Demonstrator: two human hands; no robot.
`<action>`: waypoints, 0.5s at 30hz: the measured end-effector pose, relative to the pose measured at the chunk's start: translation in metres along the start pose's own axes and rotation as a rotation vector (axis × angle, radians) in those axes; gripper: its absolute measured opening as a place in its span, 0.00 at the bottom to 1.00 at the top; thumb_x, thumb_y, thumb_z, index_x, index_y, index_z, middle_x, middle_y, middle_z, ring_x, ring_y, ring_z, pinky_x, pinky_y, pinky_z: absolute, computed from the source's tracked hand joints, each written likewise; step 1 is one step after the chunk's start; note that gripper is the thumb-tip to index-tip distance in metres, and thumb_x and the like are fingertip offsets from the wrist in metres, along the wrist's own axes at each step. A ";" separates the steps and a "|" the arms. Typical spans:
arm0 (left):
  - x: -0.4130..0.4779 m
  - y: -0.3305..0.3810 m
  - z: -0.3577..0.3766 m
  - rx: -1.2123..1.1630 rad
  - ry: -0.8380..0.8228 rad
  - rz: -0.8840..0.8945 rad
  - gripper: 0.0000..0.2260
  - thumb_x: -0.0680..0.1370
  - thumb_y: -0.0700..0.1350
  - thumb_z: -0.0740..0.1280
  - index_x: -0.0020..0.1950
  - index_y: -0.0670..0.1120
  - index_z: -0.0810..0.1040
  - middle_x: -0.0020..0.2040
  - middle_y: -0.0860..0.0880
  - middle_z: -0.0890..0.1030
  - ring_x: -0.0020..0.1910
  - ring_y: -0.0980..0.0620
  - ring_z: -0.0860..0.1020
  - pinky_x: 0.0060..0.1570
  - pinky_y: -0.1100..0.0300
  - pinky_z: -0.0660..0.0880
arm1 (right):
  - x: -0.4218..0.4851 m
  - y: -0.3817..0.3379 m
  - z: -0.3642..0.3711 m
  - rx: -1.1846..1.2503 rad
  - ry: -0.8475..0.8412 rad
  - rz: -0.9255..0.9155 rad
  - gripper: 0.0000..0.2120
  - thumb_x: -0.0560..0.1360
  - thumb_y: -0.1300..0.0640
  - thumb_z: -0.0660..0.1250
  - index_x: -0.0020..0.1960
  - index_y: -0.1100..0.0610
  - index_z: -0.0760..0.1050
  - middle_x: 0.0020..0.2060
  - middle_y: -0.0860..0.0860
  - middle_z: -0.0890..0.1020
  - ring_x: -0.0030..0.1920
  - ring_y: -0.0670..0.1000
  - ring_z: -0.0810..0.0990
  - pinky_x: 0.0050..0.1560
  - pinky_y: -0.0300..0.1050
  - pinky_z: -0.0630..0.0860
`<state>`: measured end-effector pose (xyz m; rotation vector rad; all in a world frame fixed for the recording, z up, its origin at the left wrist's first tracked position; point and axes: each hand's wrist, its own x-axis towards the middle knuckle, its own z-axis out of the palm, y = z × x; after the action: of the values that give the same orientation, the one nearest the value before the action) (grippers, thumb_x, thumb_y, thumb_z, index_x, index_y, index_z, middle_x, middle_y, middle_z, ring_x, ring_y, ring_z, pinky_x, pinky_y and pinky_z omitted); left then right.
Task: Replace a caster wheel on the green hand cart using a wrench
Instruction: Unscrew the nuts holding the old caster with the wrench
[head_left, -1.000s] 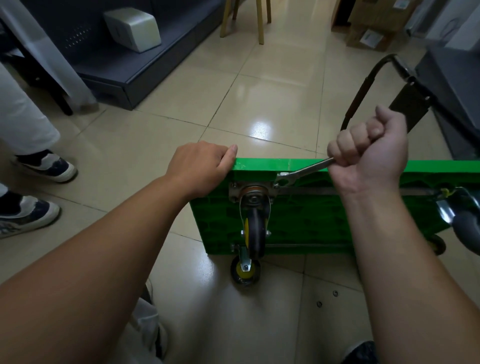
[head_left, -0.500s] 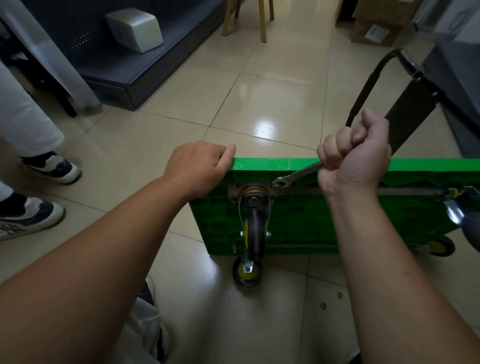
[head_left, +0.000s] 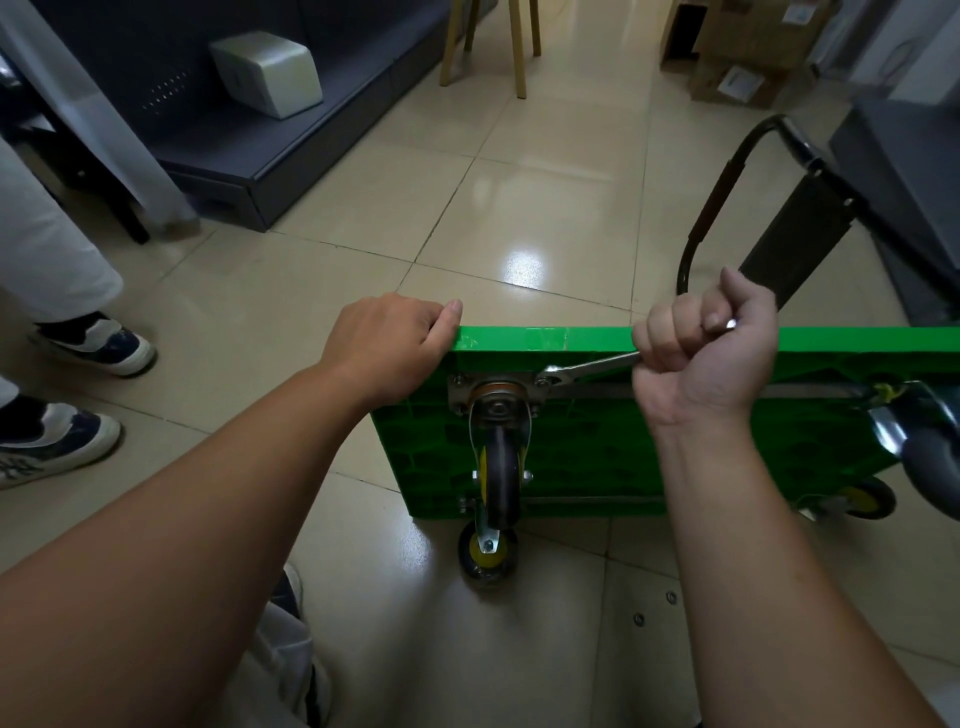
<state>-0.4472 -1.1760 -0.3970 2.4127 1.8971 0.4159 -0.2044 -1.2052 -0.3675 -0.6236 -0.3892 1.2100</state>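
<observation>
Cart (head_left: 597, 339) on its side, caster (head_left: 501, 462) at the near-left corner. Bolt work in hand (loosening or tightening, cannot tell): wrench (head_left: 592, 366) seated on the upper-right bolt (head_left: 545, 382). Right hand (head_left: 706, 358) fisted tight round the handle; left hand (head_left: 389, 348) curls over the cart's top edge. Next: swing, then reseat squarely.

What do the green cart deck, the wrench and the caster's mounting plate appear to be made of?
Flat green cart deck: likely moulded plastic, glossy; its underside shows honeycomb ribbing. Slim silver wrench: bare metal, probably steel, with bright glints. Square caster mounting plate: dull grey metal, bolted at the corners.
</observation>
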 end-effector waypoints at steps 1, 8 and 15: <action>0.000 0.000 0.000 -0.002 0.001 0.002 0.25 0.86 0.57 0.49 0.34 0.48 0.71 0.30 0.48 0.73 0.32 0.46 0.73 0.35 0.52 0.68 | -0.002 0.001 0.001 0.002 0.005 -0.021 0.20 0.80 0.57 0.56 0.30 0.54 0.58 0.19 0.47 0.56 0.22 0.49 0.50 0.23 0.38 0.52; 0.000 0.000 0.001 0.010 0.009 0.006 0.26 0.86 0.57 0.49 0.36 0.47 0.74 0.30 0.48 0.74 0.32 0.47 0.73 0.34 0.53 0.67 | -0.003 0.007 0.000 0.041 0.083 -0.088 0.20 0.80 0.57 0.56 0.30 0.54 0.59 0.20 0.47 0.56 0.23 0.49 0.50 0.25 0.39 0.50; 0.001 -0.001 0.002 0.019 0.016 -0.009 0.26 0.86 0.57 0.49 0.36 0.46 0.74 0.30 0.48 0.73 0.31 0.47 0.73 0.33 0.53 0.66 | -0.002 0.009 0.012 -0.071 0.123 -0.147 0.20 0.80 0.60 0.57 0.30 0.53 0.59 0.20 0.47 0.58 0.23 0.49 0.53 0.25 0.38 0.53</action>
<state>-0.4469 -1.1742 -0.3989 2.4185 1.9265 0.4203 -0.2187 -1.2022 -0.3636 -0.7147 -0.3689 1.0162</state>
